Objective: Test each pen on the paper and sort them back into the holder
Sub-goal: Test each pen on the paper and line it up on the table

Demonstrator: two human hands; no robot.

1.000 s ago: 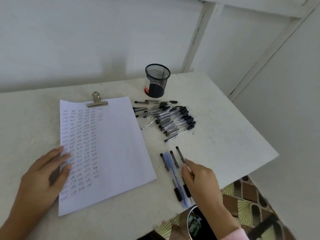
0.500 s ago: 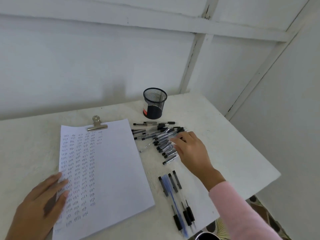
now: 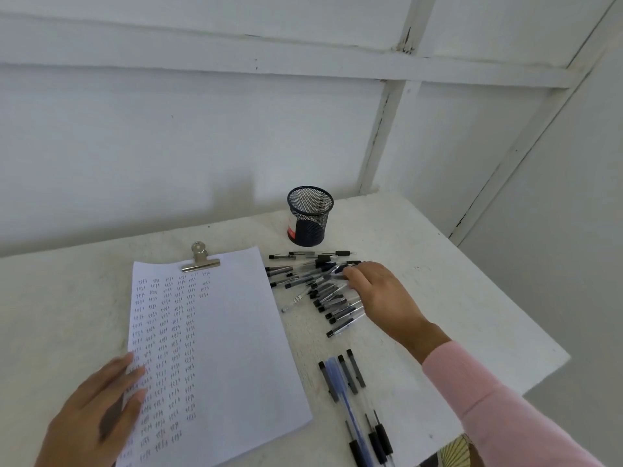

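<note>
Head view: the pile of pens (image 3: 320, 291) lies fanned on the tabletop (image 3: 472, 298), just right of the paper (image 3: 229, 348) and in front of the mesh holder (image 3: 309, 215). No pen shows above the holder's rim. The right hand (image 3: 381, 294) reaches over the far right side of the pile, its fingers (image 3: 350, 273) curved down onto the barrels. I cannot tell whether one pen is already pinched, because the tips merge with the blurred plastic. The step looks like choosing the next pen to test, and it goes best by taking a single barrel from the top of the heap. The pinch should sit near the middle of the pen, which should be lifted clear before it is drawn away. These look like slick, round pens, so dragging one sideways would probably set its neighbours rolling toward the paper or the tabletop's edge. The left hand (image 3: 97, 412) lies flat on the lower left corner of the sheet, fingers straight and holding nothing. It pins the page and should stay there through the test stroke, since only the metal clip (image 3: 201, 261) secures the top. Columns of small marks fill the left part of the sheet, and the right part is blank for the new mark. A smaller group of pens (image 3: 350, 392) lies apart near the front edge and should be kept separate from the pile.
</note>
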